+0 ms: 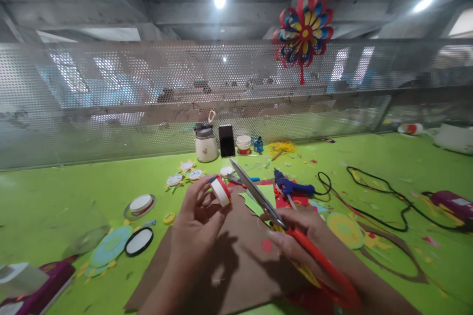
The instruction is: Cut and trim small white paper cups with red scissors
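My left hand point(197, 224) grips a short white round piece with a red rim point(221, 192) between thumb and fingers, raised above a brown cardboard sheet point(236, 280). In my right hand point(301, 234) is a pair of scissors point(258, 197) with red-orange handles, the blades pointing up and away, close to the white piece but apart from it. Something yellow shows under that hand, partly hidden. Behind the blades lie green paper point(266, 192) and red paper. A small red paper circle point(266, 245) rests on the cardboard.
A blue glue gun point(293, 187) with a black cord lies right of the cardboard. Paper flowers point(113, 246) and a black-rimmed disc point(139, 241) are at left. Along the back stand a flask point(206, 145), a phone point(226, 141) and a tub point(243, 144). A paper flower point(305, 33) hangs on the mesh.
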Action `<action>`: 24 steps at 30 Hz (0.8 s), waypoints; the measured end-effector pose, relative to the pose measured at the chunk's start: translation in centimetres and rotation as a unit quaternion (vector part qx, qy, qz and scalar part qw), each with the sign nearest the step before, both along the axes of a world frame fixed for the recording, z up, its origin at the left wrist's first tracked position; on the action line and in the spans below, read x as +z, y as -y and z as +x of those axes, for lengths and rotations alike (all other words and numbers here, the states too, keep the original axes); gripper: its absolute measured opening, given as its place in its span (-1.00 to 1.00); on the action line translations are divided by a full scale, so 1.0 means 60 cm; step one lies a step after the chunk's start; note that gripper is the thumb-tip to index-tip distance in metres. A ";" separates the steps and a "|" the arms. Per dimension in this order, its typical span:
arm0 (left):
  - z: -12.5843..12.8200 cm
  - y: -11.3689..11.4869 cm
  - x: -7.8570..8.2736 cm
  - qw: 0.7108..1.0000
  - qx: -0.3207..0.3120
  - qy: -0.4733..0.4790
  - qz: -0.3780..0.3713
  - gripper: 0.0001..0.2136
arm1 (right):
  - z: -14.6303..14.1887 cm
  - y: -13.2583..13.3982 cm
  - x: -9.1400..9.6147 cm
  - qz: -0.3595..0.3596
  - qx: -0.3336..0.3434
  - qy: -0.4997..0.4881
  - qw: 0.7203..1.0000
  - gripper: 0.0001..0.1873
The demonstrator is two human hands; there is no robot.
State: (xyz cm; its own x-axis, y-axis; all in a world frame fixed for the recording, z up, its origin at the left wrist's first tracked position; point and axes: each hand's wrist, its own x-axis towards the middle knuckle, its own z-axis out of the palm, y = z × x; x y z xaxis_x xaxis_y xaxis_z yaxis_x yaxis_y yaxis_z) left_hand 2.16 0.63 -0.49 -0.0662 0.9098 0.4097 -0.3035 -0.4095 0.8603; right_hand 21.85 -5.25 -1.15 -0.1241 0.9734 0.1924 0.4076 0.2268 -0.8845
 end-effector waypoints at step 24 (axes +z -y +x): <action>-0.012 0.010 0.019 0.987 -0.056 0.058 -0.137 -0.57 | -0.020 0.006 0.013 0.016 0.015 0.117 0.993 -0.81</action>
State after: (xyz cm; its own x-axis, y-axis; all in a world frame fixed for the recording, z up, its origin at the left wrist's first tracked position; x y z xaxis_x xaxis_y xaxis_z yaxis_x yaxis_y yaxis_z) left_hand 1.43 0.01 0.65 0.0089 0.9896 0.1434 -0.4369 -0.1251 0.8908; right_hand 20.67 -5.60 -0.38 -0.1988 0.9622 0.1862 0.5933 0.2694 -0.7586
